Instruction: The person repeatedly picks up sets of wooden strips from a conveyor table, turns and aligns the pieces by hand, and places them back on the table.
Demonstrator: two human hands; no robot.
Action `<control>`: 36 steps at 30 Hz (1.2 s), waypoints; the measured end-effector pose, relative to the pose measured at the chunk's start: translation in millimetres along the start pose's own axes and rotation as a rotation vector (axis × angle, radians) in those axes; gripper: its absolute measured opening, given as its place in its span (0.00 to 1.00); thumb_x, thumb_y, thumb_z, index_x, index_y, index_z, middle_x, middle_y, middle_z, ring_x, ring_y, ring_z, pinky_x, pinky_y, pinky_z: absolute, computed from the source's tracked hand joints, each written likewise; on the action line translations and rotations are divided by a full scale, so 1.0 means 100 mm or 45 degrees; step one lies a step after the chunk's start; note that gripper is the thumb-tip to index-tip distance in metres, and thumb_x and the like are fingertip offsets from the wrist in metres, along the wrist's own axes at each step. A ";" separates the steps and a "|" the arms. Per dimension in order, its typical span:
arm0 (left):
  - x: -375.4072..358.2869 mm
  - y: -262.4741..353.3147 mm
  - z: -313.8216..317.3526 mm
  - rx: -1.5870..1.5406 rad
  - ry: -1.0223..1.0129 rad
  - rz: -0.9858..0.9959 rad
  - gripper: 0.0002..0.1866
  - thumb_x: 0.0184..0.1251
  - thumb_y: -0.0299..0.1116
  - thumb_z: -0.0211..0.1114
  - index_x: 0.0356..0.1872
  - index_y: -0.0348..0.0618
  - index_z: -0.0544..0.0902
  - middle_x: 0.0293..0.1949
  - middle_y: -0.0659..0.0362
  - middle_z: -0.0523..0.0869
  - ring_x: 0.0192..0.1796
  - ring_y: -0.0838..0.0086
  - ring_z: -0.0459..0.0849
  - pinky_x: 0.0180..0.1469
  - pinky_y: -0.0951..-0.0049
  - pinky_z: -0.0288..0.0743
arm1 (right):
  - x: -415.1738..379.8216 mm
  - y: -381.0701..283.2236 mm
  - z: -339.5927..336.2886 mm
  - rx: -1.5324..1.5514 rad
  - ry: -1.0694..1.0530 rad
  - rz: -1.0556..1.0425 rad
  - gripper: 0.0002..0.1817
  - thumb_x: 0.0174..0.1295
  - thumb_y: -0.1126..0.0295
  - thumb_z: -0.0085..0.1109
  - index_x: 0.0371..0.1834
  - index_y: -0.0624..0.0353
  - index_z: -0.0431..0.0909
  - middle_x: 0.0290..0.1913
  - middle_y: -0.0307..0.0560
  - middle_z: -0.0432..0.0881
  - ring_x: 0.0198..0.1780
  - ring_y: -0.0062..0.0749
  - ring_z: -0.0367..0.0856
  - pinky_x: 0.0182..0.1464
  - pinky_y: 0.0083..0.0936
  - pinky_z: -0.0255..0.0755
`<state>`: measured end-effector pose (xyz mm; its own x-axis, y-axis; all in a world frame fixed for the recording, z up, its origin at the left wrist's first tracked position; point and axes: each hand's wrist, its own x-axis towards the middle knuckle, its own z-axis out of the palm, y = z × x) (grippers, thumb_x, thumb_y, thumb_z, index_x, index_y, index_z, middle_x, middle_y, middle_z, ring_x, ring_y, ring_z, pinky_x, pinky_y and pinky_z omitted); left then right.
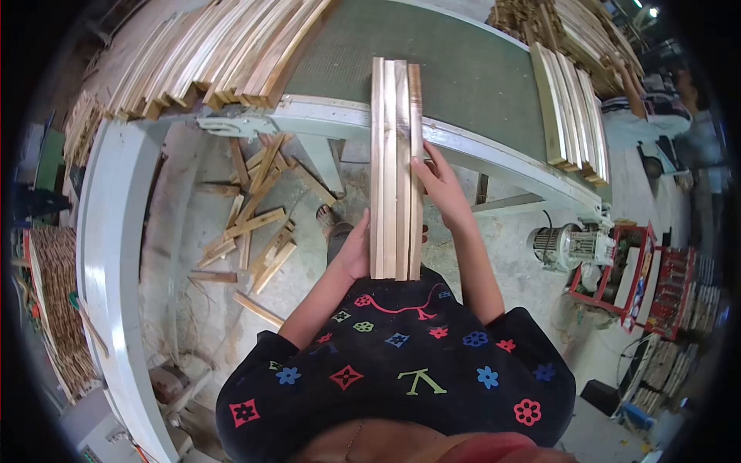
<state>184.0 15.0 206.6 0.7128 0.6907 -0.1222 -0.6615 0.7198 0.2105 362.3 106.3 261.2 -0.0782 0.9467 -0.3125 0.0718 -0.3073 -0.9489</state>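
A bundle of several narrow wooden strips (pixel 396 170) is held lengthwise in front of my body, its far end over the green conveyor belt (pixel 463 69). Low on the bundle's left side, my left hand (pixel 356 248) is closed on it, with the fingers partly hidden underneath. Higher up on the right side, my right hand (pixel 441 182) grips the same bundle, thumb on the edge strip. The strips lie side by side, with their near ends close to the dark patterned shirt (pixel 409 347).
Rows of wooden strips lie at the belt's left (pixel 224 46), and a smaller stack (pixel 571 116) at its right. Wood offcuts (pixel 255 216) litter the floor. An electric motor (pixel 567 245) sits below the frame, right. Another person (pixel 652 108) is at far right.
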 end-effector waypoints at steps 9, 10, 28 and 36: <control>-0.01 -0.05 -0.57 -0.098 0.225 -0.006 0.40 0.75 0.62 0.54 0.77 0.44 0.62 0.71 0.51 0.73 0.72 0.60 0.74 0.73 0.55 0.68 | 0.15 -0.09 -0.07 -0.183 -0.044 -0.059 0.39 0.63 0.58 0.71 0.76 0.55 0.67 0.59 0.53 0.81 0.59 0.34 0.79 0.59 0.34 0.73; -0.02 -0.05 -0.59 -0.095 0.240 -0.021 0.40 0.75 0.62 0.54 0.77 0.44 0.63 0.71 0.51 0.73 0.72 0.60 0.74 0.73 0.55 0.68 | 0.20 -0.11 -0.09 -0.295 -0.009 -0.144 0.38 0.63 0.58 0.71 0.75 0.54 0.69 0.60 0.52 0.81 0.60 0.35 0.78 0.59 0.34 0.73; 0.00 -0.15 -1.35 -0.048 0.388 0.031 0.46 0.69 0.67 0.57 0.77 0.41 0.61 0.72 0.48 0.71 0.71 0.57 0.73 0.74 0.51 0.64 | 0.83 -1.06 1.25 -2.028 -1.998 -0.801 0.30 0.51 0.51 0.75 0.53 0.53 0.78 0.44 0.52 0.86 0.48 0.49 0.86 0.49 0.44 0.77; 0.49 -0.21 -0.72 0.204 0.287 -0.130 0.42 0.73 0.71 0.42 0.70 0.42 0.69 0.60 0.53 0.81 0.63 0.66 0.79 0.64 0.60 0.76 | 0.18 -1.09 0.03 -0.378 -0.019 -0.295 0.23 0.66 0.61 0.67 0.61 0.58 0.81 0.46 0.45 0.84 0.45 0.25 0.81 0.50 0.22 0.73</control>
<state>215.9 39.3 125.9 0.6924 0.6259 -0.3590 -0.5309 0.7788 0.3339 350.4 156.8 359.1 -0.1401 0.9857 -0.0937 0.3353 -0.0418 -0.9412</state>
